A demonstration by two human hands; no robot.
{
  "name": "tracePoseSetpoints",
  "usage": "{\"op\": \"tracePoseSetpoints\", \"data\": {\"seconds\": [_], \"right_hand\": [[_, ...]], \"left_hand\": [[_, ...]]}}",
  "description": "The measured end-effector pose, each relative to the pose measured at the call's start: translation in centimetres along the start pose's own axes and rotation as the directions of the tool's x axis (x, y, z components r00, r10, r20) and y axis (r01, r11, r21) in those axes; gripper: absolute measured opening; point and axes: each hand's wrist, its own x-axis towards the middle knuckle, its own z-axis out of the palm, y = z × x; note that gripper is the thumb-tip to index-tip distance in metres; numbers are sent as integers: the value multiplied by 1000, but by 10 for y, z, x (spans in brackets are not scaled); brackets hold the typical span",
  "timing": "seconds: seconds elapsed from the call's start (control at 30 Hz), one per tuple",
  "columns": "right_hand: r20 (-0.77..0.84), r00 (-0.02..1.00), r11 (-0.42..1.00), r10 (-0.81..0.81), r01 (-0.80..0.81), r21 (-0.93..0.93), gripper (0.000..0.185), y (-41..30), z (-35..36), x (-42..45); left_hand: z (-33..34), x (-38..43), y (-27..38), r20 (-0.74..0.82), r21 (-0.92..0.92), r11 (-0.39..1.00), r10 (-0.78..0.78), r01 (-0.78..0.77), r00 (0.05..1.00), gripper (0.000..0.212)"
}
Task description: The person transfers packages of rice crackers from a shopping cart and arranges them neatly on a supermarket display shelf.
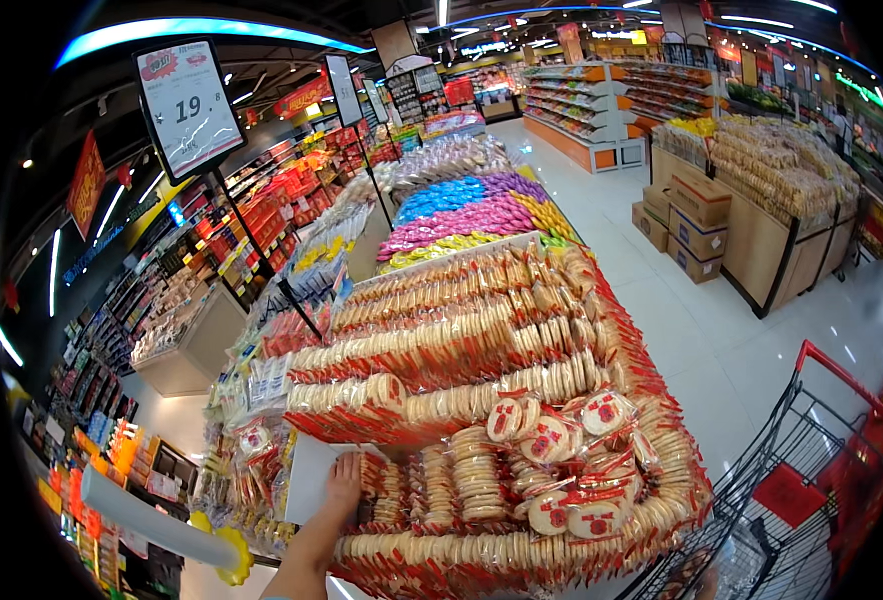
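Observation:
My left hand reaches into a low section of a display of round, pale crackers in clear and red wrappers. Its fingers rest at the left end of a row of wrapped crackers, beside a white divider panel. Whether it grips a pack is hidden. To the right, upright stacks fill the section, with loose packs lying tilted on top. At the bottom edge, by the cart, a small skin-toned patch may be my right hand; its fingers cannot be made out.
A wire shopping cart with a red handle stands at the right. Beyond it, cardboard boxes lean near a wooden display stand. A price sign rises on a black pole at left. A pale tube with a yellow collar juts in lower left.

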Motion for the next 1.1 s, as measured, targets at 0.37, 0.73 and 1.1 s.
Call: {"op": "tracePoseSetpoints", "data": {"seconds": [0.37, 0.73, 1.1], "right_hand": [[-426, 887, 860, -179, -69, -506, 53, 15, -65, 56], [-471, 826, 945, -310, 321, -59, 69, -20, 6, -38], [-761, 401, 826, -511, 473, -306, 78, 14, 10, -66]], "left_hand": [[4, 27, 19, 3, -182, 980, 79, -77, 997, 114], [-58, 2, 5, 54, -206, 968, 158, -144, 986, 122], [-103, -45, -11, -69, -311, 899, 302, -309, 951, 133]]}}
